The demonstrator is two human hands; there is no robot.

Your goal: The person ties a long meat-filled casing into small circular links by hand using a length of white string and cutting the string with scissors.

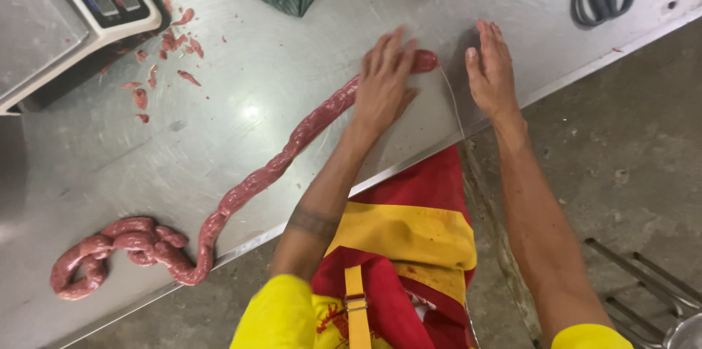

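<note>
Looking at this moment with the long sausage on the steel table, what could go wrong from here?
1. The coiled end of the sausage lies close to the table edge; it might slide off onto the floor.
2. The left hand presses on the sausage near its tip, with the right hand flat beside it; hard pressure may split the casing.
3. Loose meat scraps lie near the scale and could dirty it.
</note>
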